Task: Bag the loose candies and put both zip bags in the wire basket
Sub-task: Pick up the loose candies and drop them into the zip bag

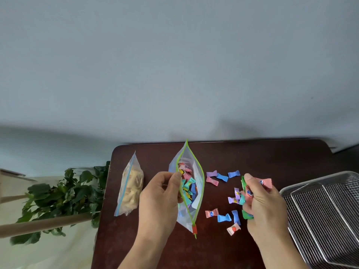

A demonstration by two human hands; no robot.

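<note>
An open zip bag (198,177) with a green zipper track and a red slider stands in the middle of the dark table, partly filled with coloured wrapped candies. My left hand (159,197) pinches its left rim and holds the mouth apart. To the right, my right hand (262,202) is closed on a bunch of candies. Several loose candies (223,217) lie on the table between the bag and that hand. A second zip bag (130,188) with a blue seal and pale contents lies shut at the left.
The wire basket (326,214) sits at the table's right edge, close to my right hand. The brown table (155,249) ends at the left, where a leafy plant (58,193) stands beyond the edge. A plain wall is behind.
</note>
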